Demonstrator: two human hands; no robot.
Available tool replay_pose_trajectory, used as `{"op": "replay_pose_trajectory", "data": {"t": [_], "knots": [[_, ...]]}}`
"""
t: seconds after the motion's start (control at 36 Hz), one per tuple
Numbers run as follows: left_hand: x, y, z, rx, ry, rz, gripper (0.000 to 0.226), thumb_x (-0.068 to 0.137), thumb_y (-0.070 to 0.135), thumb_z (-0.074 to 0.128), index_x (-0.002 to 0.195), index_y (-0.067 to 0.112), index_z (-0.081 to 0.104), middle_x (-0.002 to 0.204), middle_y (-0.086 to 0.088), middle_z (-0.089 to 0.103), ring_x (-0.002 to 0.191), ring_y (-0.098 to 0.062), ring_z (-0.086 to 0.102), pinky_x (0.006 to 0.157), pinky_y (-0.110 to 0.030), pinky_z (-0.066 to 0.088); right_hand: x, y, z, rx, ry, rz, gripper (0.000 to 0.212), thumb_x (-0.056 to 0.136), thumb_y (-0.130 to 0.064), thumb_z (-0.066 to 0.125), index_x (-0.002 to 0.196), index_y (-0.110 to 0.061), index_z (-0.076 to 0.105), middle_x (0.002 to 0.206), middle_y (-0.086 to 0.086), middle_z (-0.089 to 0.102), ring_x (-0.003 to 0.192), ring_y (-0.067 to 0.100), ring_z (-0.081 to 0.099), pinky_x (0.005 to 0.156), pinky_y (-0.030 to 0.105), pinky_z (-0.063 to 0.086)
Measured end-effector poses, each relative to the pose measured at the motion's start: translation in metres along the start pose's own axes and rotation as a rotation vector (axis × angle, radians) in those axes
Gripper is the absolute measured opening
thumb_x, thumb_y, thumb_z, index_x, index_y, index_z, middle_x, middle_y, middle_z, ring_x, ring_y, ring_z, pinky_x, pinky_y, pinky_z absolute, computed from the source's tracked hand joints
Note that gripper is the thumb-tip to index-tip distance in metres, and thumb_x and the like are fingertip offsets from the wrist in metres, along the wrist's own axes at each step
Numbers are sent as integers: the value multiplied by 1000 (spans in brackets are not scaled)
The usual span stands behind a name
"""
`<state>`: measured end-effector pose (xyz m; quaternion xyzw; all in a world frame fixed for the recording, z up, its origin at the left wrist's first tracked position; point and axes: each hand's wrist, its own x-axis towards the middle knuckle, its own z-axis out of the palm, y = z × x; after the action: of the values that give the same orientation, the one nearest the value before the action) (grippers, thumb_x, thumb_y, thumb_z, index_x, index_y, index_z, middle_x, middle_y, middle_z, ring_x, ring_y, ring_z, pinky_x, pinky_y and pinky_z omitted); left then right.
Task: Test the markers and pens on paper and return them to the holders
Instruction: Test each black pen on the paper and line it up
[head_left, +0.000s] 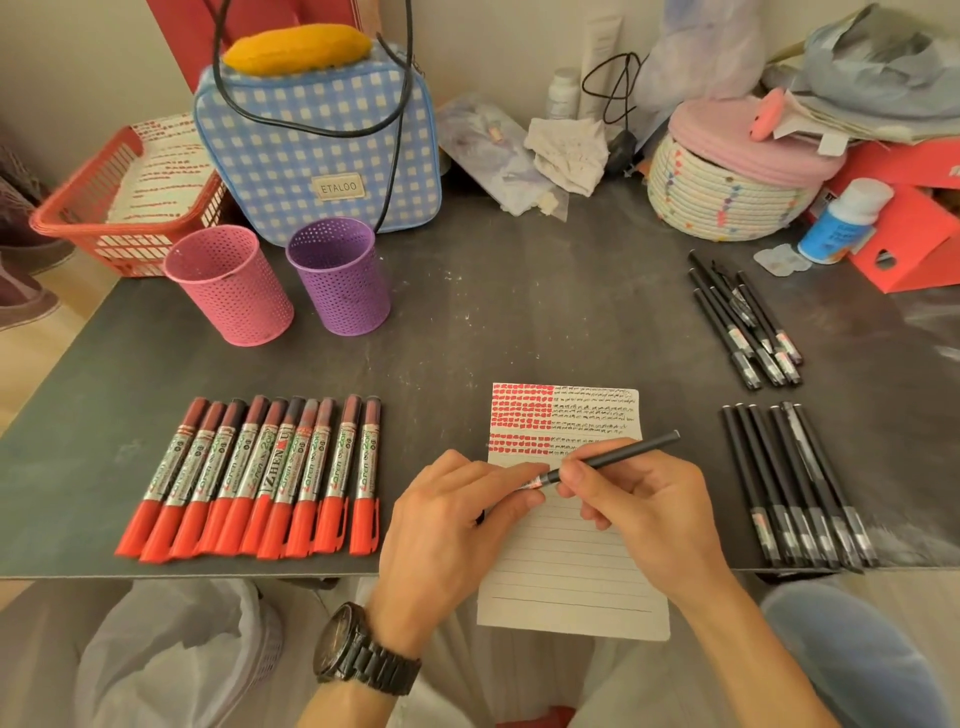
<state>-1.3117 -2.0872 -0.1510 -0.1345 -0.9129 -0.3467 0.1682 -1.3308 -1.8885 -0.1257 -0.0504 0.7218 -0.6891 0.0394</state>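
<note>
A lined sheet of paper (566, 561) lies at the table's front edge, its top rows filled with red and black test marks. Above it my right hand (639, 499) grips a thin black pen (628, 451) by its barrel. My left hand (457, 509) pinches the pen's cap end, right where the two hands meet. Several red-capped markers (254, 478) lie in a row to the left. Black pens lie in a row at the right front (795, 483) and in a loose pile farther back (743, 327). A pink holder (228, 286) and a purple holder (340, 275) stand empty at the back left.
A blue checked bag (317, 140) and a red basket (119, 202) stand behind the holders. A woven basket with a pink lid (727, 182), a white bottle (841, 223) and red boxes (909, 234) crowd the back right. The dark table (493, 312) ends just below the markers.
</note>
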Motion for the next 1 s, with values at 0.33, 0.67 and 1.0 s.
{"op": "replay_pose_trajectory", "data": {"t": [0.33, 0.67, 1.0], "knots": [[5, 9, -2, 82, -38, -87, 50, 92, 54, 57, 140, 40, 51, 132, 26, 58, 125, -2, 47, 99, -27, 43, -3, -6, 7, -23, 39, -54, 11, 90, -29, 74, 100, -28, 78, 90, 5, 76, 69, 16, 67, 58, 25, 53], [10, 1, 3, 271, -227, -173, 62, 93, 69, 27, 151, 47, 32, 166, 14, 17, 153, -8, 9, 118, -30, 3, -10, -41, -106, -122, 257, 41, 24, 85, -52, 61, 87, -30, 73, 91, 7, 77, 89, 24, 77, 73, 27, 62], [11, 6, 0, 287, -258, -202, 65, 89, 72, 31, 146, 42, 42, 163, 11, 28, 152, -12, 19, 119, -34, 15, -3, -39, -201, -902, 186, 371, 20, 91, -46, 70, 109, -39, 63, 87, -15, 74, 65, 8, 73, 82, 41, 58]]}}
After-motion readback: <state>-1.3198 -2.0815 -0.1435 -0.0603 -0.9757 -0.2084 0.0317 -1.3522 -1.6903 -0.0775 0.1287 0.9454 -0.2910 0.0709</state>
